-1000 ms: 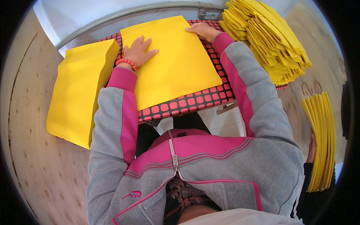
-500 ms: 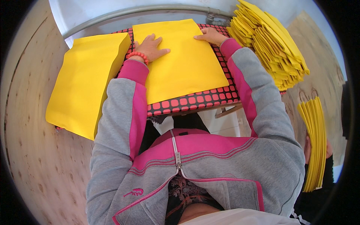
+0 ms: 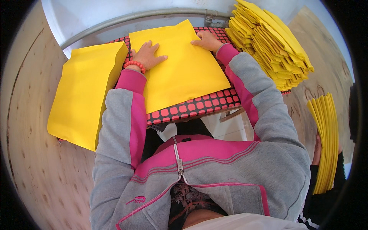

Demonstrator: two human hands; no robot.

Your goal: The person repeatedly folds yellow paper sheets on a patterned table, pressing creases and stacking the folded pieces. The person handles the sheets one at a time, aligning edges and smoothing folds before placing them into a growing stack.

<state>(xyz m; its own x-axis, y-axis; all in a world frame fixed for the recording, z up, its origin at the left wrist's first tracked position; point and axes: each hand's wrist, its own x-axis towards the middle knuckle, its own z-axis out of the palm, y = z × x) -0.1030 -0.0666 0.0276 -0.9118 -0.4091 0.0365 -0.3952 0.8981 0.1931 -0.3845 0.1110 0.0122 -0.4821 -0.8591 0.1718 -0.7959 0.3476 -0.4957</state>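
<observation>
A flat yellow sheet-like piece (image 3: 184, 76), perhaps cloth or a bag, lies before me on the table. My left hand (image 3: 147, 56) rests on its upper left part, palm down and fingers spread. At its far right edge my right hand (image 3: 205, 41) is closed in a pinch, thumb on top and the other fingers partly hidden. The far edge rises to a point near this hand. Left of the sheet stands a thick, neat yellow stack (image 3: 86, 92). A tall heap of folded yellow pieces (image 3: 272, 46) sits to the right of my right hand.
The table has a red-and-black patterned cover (image 3: 193, 104). A grey pipe (image 3: 145, 14) runs along the wall behind it. Wooden boards (image 3: 36, 126) flank both sides. At the right, another person's hand (image 3: 317, 150) holds a bundle of yellow strips or folded pieces (image 3: 325, 142).
The sheet's far right corner now stands up in a sharper point beside my pinching right hand. My left hand stays flat on it. The other person's bundle has shifted slightly up and right.
</observation>
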